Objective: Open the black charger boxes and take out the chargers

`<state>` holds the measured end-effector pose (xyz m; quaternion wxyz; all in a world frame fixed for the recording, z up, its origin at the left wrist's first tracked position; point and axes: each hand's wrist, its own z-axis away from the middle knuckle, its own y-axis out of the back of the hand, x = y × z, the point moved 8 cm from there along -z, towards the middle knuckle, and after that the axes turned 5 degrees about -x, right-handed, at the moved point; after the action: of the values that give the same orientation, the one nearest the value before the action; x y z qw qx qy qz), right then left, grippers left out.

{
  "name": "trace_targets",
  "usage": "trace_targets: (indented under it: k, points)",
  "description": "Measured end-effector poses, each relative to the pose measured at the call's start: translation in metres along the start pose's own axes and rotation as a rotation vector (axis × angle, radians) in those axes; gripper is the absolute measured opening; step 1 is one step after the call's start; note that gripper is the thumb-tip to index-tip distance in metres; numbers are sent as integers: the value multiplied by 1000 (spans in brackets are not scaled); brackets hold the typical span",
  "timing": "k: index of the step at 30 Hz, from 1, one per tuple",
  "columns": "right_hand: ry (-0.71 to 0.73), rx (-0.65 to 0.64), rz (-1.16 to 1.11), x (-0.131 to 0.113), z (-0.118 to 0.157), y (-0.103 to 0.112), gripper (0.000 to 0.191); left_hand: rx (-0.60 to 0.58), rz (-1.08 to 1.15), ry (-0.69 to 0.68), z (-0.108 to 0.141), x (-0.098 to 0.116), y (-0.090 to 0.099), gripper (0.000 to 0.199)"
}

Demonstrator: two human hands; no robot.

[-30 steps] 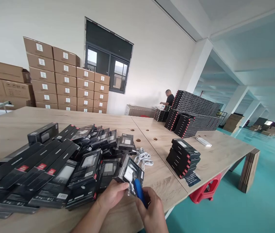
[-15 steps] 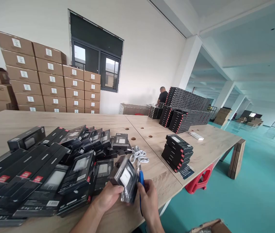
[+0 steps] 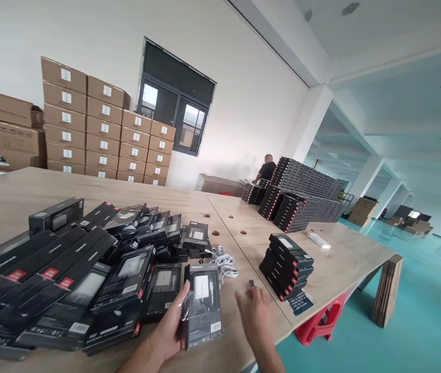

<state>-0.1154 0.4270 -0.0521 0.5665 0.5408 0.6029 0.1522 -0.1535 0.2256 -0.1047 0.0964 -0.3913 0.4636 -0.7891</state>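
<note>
My left hand is closed round the left side of a black retail box. Through the box's clear front I see a white charger and cable, and a barcode sticker sits low on its right. My right hand is over the table, right of this box, smeared by motion. A small dark piece shows at its fingertips; whether it is held I cannot make out. Coiled white cables lie just beyond the held box. To the left is a heap of similar black boxes.
A short stack of black boxes stands on the right beside a dark printed card. Behind it are a white carton and long rows of stacked boxes. A co-worker stands far back. A red stool is below the table edge.
The box in my left hand has turned its clear front upward. My right hand has moved right, away from the box, and the blue-handled tool it held no longer shows. The view has shifted.
</note>
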Motion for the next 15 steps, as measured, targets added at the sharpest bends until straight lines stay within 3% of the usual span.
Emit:
trace_targets:
  k: [4, 8, 12, 15]
  points:
    - [333, -139, -244, -40, 26, -37, 46, -55, 57, 61, -1, -8, -7, 59]
    - [467, -56, -232, -41, 32, -53, 54, -158, 136, 129, 1, -19, -11, 57]
    - [558, 149, 36, -35, 30, -40, 56, -230, 152, 142, 0, -25, -10, 47]
    - [616, 305, 222, -36, 26, -16, 51, -256, 81, 150, 0, -28, -6, 42]
